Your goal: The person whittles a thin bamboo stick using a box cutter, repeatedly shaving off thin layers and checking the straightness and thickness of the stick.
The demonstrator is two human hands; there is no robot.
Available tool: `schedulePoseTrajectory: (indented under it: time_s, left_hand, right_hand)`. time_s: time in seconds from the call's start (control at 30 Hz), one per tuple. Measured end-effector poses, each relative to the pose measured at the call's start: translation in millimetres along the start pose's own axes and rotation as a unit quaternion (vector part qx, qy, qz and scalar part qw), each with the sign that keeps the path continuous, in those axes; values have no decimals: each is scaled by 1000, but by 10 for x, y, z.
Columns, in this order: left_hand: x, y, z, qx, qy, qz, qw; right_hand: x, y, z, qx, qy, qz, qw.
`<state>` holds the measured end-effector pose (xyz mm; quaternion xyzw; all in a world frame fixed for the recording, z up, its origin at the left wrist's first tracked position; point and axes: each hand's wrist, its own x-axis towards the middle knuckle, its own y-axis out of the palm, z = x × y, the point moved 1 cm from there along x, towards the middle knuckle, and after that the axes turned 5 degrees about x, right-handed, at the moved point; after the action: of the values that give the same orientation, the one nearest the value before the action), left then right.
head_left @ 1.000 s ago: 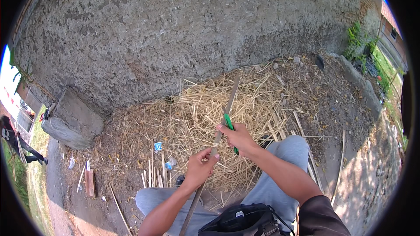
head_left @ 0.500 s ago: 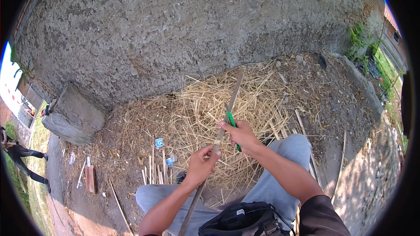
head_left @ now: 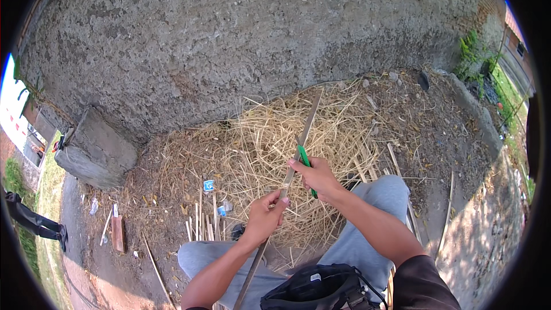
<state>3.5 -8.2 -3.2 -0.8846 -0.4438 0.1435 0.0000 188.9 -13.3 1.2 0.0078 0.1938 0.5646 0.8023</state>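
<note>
Long strip (head_left: 310, 116) unmoved; passerby's legs (head_left: 38, 222) closer together.

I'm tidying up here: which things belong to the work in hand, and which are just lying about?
In use:
- long strip, in left hand
- green cutter, in right hand
- probably pale strands

Seemingly lying about:
- square blue packet
- brown board
- grey block

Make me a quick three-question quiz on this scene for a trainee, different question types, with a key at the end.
1. Which hand holds the green-handled cutter? A) left hand B) right hand
2. True or false: the left hand is not touching the long, thin strip.
3. Fill in: the bag at the picture's lower edge is ____ in colour.

Key: 1. B. 2. False; its fingers hold the strip. 3. Black.
</note>
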Motion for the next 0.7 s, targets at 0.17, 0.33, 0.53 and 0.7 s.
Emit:
schedulePoseTrajectory:
  time_s: [0.17,0.33,0.53,0.7]
  left_hand:
    - [-5,8,-10,12,-1,-6,1000]
    - [-12,6,-15,7,-1,4,1000]
    - [-25,17,-22,2,-2,2,1000]
    - [-33,16,-12,-3,-1,7,1000]
  right_hand:
    - [6,-7,-10,-7,-2,9,1000]
    - [31,-16,-43,-8,-3,4,1000]
    - [-14,5,-5,-25,-8,5,1000]
    - [-39,16,13,-15,-10,10,1000]
